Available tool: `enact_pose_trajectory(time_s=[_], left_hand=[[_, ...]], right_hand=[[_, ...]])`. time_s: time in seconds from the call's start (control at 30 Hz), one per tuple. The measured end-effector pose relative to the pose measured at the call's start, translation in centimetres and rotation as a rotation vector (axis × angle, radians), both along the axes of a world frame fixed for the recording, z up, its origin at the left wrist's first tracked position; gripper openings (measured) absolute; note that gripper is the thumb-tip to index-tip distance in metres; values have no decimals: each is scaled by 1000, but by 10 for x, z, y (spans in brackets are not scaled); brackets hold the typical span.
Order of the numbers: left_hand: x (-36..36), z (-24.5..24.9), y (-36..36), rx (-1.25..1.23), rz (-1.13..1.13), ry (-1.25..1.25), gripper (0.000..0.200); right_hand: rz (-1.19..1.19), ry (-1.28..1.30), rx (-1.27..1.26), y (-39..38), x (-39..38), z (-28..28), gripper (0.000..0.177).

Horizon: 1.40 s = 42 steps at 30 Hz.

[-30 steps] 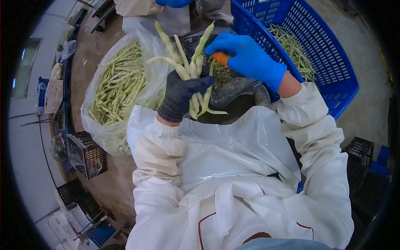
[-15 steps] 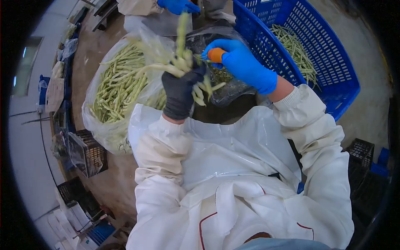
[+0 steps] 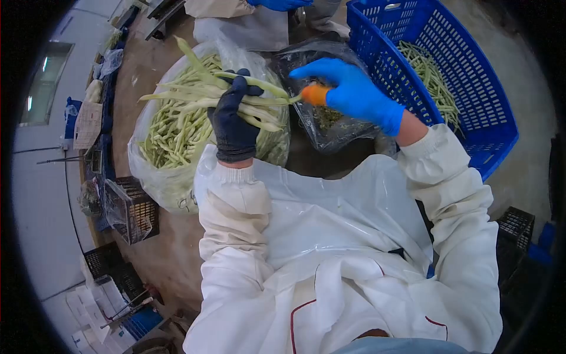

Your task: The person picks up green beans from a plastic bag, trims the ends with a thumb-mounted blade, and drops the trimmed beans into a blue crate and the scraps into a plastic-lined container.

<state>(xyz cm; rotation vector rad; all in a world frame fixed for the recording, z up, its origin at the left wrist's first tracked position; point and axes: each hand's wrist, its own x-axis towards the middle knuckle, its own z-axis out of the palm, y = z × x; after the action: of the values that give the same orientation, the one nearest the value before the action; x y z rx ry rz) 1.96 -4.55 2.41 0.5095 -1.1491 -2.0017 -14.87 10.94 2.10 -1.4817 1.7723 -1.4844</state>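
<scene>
My left hand (image 3: 234,121), in a dark glove, is closed around a bunch of long pale green beans (image 3: 191,97) whose ends stick out on both sides. My right hand (image 3: 359,94) wears a blue glove, and an orange piece (image 3: 315,94), seemingly a cover on the thumb, meets the thin tip of one bean. The index finger stretches out above it, while the other fingers are mostly hidden. Below the left hand stands a clear plastic bag (image 3: 177,197) full of green beans. Behind the right hand lies dark clear plastic (image 3: 312,138) holding small green scraps (image 3: 327,118).
A tall blue perforated crate (image 3: 480,106) with green beans (image 3: 427,76) inside stands at the right. Another person's blue-gloved hand (image 3: 280,5) shows at the top. Black crates (image 3: 138,215) line the left side. A white apron (image 3: 330,206) covers my lap.
My left hand has turned, so the beans now lie more sideways over the bag. The right hand's index finger has lifted away from the orange tip. The view has shifted slightly.
</scene>
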Motion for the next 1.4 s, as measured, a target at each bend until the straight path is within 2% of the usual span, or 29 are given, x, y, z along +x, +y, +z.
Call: enact_pose_trajectory(time_s=[0.1,0.13,0.23,0.27,0.33,0.4,0.43,0.5,0.6,0.7,0.8,0.83,0.93,1.0,1.13,1.23,1.27,1.33,1.4], left_hand=[[-8,-4,10,95,-58,17,29],[-10,-8,8,41,-59,10,29],[-4,4,-2,-240,71,-109,29],[-3,10,-1,-324,118,-130,30],[-7,10,5,-425,19,-220,32],[-9,-2,9,-592,-108,-357,31],[-15,-9,22,-601,-122,-384,31],[-19,-23,30,-980,-45,-614,29],[-20,-9,36,-935,-22,-707,25],[-20,-20,30,-864,-19,-706,22],[-20,-22,39,-1041,22,-699,23],[-20,-21,44,-907,9,-600,23],[-23,-8,51,-545,-8,-332,24],[-24,5,46,-358,3,-194,25],[-20,-7,41,-352,-101,-227,27],[-17,-9,48,-302,-114,-162,32],[-16,-13,41,-327,-134,-144,35],[-16,0,35,-176,-108,2,33],[-6,5,15,-6,-167,194,29]], right_hand=[[65,68,29,-3,17,-4,33],[35,-29,185,1,17,2,32],[-124,96,338,4,-2,4,23],[-164,322,317,5,-9,-2,20],[-242,777,267,6,-16,-13,15],[-163,963,99,5,-13,-15,11],[-117,1054,15,4,-9,-14,10],[-87,1046,-21,3,-2,-11,10],[-98,1066,-70,6,-1,-3,9],[-77,1117,-61,5,-3,1,10],[-102,1026,-13,6,4,7,12],[-123,973,3,6,7,9,13],[-169,28,-35,0,9,2,19],[-95,-102,45,-2,2,6,21],[125,-521,89,-2,-10,7,24],[248,-624,151,2,-11,13,23],[234,-539,190,2,-15,6,22],[207,-368,261,-1,-29,-17,22],[-133,163,390,-1,-34,-32,21]])
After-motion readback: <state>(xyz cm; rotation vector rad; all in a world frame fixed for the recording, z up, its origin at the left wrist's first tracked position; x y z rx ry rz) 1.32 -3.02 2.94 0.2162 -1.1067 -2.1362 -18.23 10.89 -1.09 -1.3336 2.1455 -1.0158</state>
